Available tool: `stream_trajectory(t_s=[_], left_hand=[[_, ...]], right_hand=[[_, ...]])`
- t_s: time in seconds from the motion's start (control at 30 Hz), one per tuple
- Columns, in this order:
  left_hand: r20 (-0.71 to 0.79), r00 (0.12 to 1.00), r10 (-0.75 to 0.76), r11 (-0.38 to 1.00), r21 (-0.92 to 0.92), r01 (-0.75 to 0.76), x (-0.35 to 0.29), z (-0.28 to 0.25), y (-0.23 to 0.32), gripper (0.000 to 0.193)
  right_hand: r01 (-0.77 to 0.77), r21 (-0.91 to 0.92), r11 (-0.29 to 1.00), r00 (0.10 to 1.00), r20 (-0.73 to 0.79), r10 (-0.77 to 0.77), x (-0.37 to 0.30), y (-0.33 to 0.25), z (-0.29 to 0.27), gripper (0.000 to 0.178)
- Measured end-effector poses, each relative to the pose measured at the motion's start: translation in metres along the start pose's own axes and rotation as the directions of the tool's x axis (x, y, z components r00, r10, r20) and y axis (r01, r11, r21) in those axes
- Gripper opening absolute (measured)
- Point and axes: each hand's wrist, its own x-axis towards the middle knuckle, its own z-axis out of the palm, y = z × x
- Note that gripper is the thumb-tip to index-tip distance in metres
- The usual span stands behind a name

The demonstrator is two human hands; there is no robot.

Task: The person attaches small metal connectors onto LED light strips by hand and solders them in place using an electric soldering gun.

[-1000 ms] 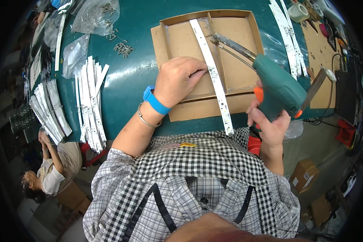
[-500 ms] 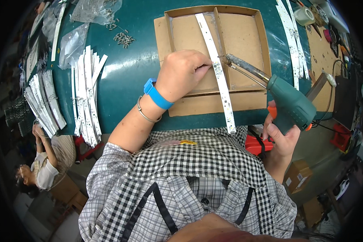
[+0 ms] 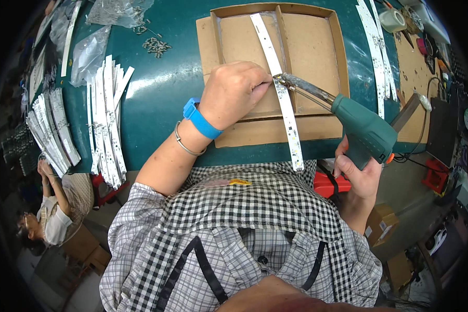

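A long white circuit-board strip (image 3: 287,117) lies slantwise over the cardboard tray (image 3: 307,67), its near end sticking out past the table edge. My left hand (image 3: 239,88), with a blue wrist strap (image 3: 203,124), is closed in a pinch at the strip's left edge; whatever its fingertips hold is too small to make out. My right hand (image 3: 361,174) is wrapped round the handle of a green soldering gun (image 3: 366,125). The gun's hot tip (image 3: 282,79) meets the strip right beside my left fingertips.
Bundles of white strips (image 3: 106,122) lie on the green table (image 3: 161,99) to the left, more strips (image 3: 374,57) at the right. Small metal parts (image 3: 156,47) sit near plastic bags (image 3: 91,54). A power cord (image 3: 429,114) hangs at the right. Another person (image 3: 57,213) sits at far left.
The soldering gun has moved left and slightly up, bringing its tip from the strip's right edge onto the strip. My left hand keeps its pinch in nearly the same place.
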Motion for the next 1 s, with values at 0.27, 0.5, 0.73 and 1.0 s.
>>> stream_trajectory(t_s=[0.27,0.5,0.73,1.0], left_hand=[[0.015,0.999,0.030,0.999,0.027,-0.030,0.000,0.002,-0.002,0.011],[0.015,0.999,0.031,0.999,0.029,-0.031,0.000,0.001,-0.001,0.010],[0.014,0.999,0.035,0.999,0.007,-0.035,-0.001,0.000,-0.002,0.013],[0.049,0.998,0.033,0.999,0.038,-0.035,0.005,-0.017,0.009,0.017]], right_hand=[[-0.042,-0.077,0.996,0.999,-0.017,0.040,0.003,-0.009,0.004,0.037],[-0.065,-0.123,0.990,0.998,0.010,0.067,0.001,-0.003,0.000,0.051],[0.138,0.068,0.988,0.986,-0.107,-0.130,0.007,-0.010,0.001,0.064],[0.369,0.094,0.925,0.916,-0.203,-0.345,0.012,-0.015,-0.023,0.064]])
